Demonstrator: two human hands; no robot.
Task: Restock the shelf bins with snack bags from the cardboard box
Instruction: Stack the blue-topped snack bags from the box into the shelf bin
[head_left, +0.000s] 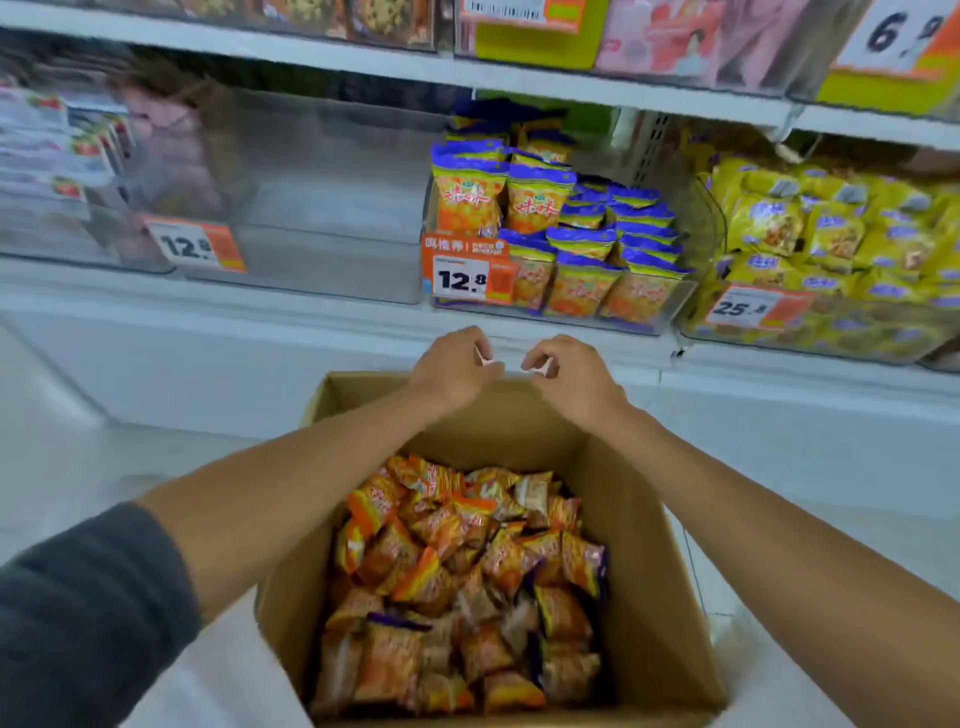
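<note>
Left hand (454, 371): fingers (475, 340) curled inward. A small white sliver shows at the tips; I cannot tell whether anything is gripped.
Right hand (574, 379): just beside the left, fingers likewise curled, with the same white sliver. Grasp undetermined.
Cardboard box (649, 519): open-topped, its far wall directly beneath both sets of fingers.
Snack bags (457, 571): below and nearer the person than the fingers, loose on the box floor. They are small crinkled foil pillows, orange with purple ends, heaped at all angles. Judged light, slippery and easily crushed.
Stocked bin (670, 304): above and beyond the fingers, clear-walled, holding matching orange bags upright in rows. A price tag (462, 278) is on its front.
Step in hand (judged): hands sit between box and shelf, carrying no bags. A reach down into the box is due.
Method advised: gather several bags by their sealed edges using both hands, without squeezing the bodies. Lift clear of the box wall and seat them upright, faces forward, behind the front rows.
Risk: an overfilled handful may shed bags on the way to the shelf.
</note>
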